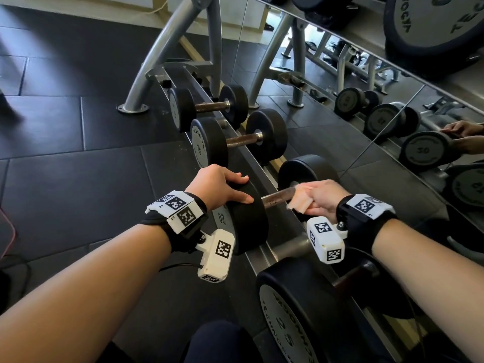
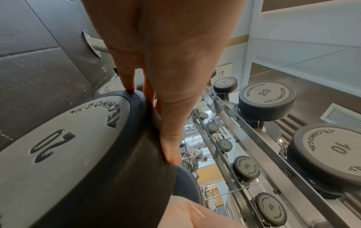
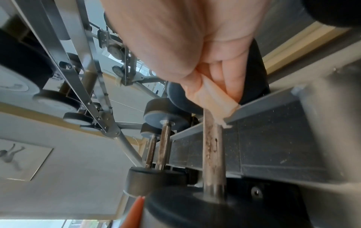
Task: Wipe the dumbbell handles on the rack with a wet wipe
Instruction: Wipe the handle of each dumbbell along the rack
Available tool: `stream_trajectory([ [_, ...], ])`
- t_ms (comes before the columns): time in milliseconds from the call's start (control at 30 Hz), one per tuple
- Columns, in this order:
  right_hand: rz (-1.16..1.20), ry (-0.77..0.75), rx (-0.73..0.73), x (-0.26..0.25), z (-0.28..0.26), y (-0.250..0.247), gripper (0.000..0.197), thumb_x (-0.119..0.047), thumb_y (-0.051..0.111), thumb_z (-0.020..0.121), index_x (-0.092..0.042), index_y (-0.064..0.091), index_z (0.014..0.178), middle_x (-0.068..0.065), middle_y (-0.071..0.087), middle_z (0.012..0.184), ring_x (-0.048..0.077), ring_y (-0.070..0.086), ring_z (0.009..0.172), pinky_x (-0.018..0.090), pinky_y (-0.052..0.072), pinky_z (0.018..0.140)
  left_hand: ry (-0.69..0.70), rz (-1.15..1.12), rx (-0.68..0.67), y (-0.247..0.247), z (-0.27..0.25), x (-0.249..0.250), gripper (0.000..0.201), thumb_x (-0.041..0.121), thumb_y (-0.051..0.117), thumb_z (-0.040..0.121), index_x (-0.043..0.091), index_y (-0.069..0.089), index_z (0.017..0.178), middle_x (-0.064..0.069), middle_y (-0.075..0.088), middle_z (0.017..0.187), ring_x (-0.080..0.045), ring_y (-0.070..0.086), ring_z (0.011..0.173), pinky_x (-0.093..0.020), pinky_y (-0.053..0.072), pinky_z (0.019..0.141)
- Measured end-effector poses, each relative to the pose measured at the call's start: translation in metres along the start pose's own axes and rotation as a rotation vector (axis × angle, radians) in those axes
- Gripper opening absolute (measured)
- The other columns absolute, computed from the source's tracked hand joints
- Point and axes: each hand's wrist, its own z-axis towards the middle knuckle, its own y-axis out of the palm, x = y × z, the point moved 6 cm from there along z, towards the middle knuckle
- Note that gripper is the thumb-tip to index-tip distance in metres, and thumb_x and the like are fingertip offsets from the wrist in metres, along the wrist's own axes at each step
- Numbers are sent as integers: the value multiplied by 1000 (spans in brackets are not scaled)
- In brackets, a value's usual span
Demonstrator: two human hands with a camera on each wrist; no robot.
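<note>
A black 20 dumbbell lies across the low rack. My left hand rests on top of its near weight head, fingers laid straight over the rim. My right hand is curled round the steel handle with a folded pale wet wipe wrapped under the fingers. In the right wrist view the wipe sits at the far end of the worn handle, close to the far weight head. Two smaller dumbbells lie further along the rack.
A 25 dumbbell sits nearest me on the rack. The rack's grey legs bolt into dark rubber floor tiles. A wall mirror behind the rack reflects more dumbbells. An upper shelf carries a big weight.
</note>
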Motion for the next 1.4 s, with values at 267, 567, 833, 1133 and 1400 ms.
stream_trajectory([
  [267,-16,-6,-119,1,-2,44,26,-9,50,101,-2,63,122,28,65,114,42,67,103,51,56,90,9,-17,4,1,-1,-1,60,37,85,69,33,64,125,11,58,135,-9,49,128,-25,35,103],
  [567,-19,50,-179,1,4,51,33,-2,48,101,-7,59,131,15,65,103,18,69,76,29,58,54,33,-29,17,2,-2,-2,60,37,84,71,33,63,126,12,57,136,-9,50,128,-24,35,103],
  [833,20,83,-233,0,0,53,32,0,48,100,-7,61,129,21,67,115,28,72,97,36,62,72,30,-39,23,3,-2,-5,59,37,83,71,33,62,126,12,57,137,-9,49,129,-24,35,101],
  [1133,17,70,-351,4,2,59,35,1,45,100,-7,58,132,18,71,108,28,73,95,40,61,83,36,-27,29,4,-4,-5,59,38,82,72,35,62,127,12,56,138,-11,47,131,-27,33,105],
  [1400,-213,-473,-142,-66,1,5,28,-23,57,100,-45,71,108,-5,68,122,19,61,119,34,48,102,28,-57,38,3,-3,-7,58,38,84,70,36,64,124,14,58,135,-9,49,129,-26,35,105],
])
